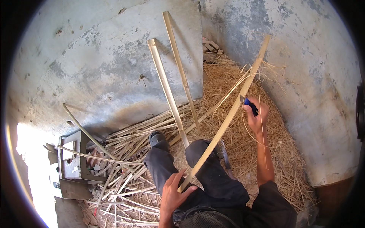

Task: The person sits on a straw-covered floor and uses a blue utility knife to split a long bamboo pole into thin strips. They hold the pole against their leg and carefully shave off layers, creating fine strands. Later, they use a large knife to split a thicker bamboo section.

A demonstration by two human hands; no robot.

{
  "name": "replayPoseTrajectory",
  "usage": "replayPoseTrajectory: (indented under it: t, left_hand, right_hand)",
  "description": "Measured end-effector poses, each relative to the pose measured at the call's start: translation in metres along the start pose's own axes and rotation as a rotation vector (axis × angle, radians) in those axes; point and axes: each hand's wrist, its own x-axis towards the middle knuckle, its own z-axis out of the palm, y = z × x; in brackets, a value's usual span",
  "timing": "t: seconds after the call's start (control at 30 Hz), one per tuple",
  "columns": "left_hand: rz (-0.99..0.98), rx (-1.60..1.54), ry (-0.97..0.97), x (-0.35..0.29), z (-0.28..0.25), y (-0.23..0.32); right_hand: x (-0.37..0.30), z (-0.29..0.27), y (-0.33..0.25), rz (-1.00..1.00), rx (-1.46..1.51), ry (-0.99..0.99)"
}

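A long split bamboo strip [224, 127] runs slantwise from my lap up to the far right. Its lower end rests in my left hand [174, 195], whose thumb and fingers close around it. My right hand [257, 114] grips a blue-handled knife [251, 105]. The knife's short dark blade lies against the strip's upper half. Thin curled shavings [249, 72] hang from the strip above the blade, and one long thread-like fibre loops down past my right forearm. Most of the knife handle is hidden by my fingers.
Two bamboo pieces [166, 83] [180, 64] lean against the grey wall [95, 49]. A heap of straw-like shavings [266, 152] covers the floor at right. Loose split strips [129, 140] lie at left near a grey metal box [72, 167]. Bricks [210, 47] sit in the far corner.
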Motion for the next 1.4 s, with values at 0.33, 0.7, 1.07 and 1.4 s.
replayPoseTrajectory:
  t: [0.33, 0.7, 1.07, 1.4]
  left_hand:
    - [-0.051, -0.094, -0.104, 0.020, 0.046, 0.002]
    - [-0.140, -0.091, -0.174, -0.021, 0.048, -0.007]
    - [-0.140, -0.003, -0.069, -0.013, 0.045, -0.006]
    - [-0.144, -0.128, 0.037, 0.023, 0.034, 0.014]
  right_hand:
    - [0.016, -0.014, -0.025, -0.190, -0.087, -0.084]
    - [0.018, -0.029, 0.067, 0.074, -0.255, -0.017]
    - [0.019, -0.010, 0.052, 0.818, 0.592, -0.084]
    - [0.002, -0.001, 0.015, 0.426, -0.054, -0.189]
